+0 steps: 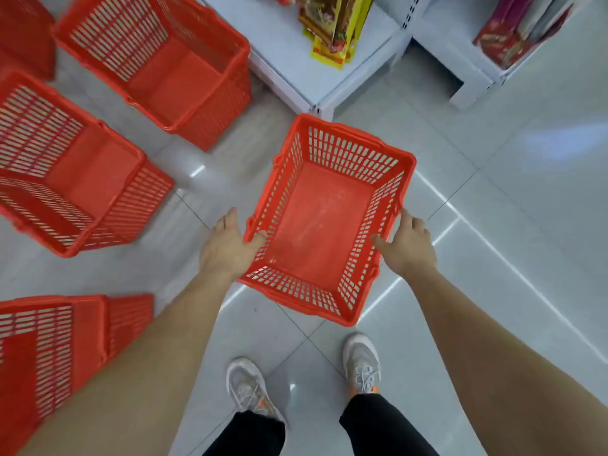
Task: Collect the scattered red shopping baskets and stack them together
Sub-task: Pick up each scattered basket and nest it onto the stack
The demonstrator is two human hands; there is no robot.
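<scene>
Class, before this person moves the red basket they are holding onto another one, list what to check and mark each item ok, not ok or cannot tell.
1. Grip of the left hand on the rim of the held basket, thumb hooked over the edge: ok.
2. Grip of the right hand on the opposite rim: ok.
3. Nothing inside the held basket: ok.
4. The nearest floor basket, to the left, open side up with nothing in it: ok.
5. The held basket lined up above that floor basket: not ok, it is apart, off to the right.
</scene>
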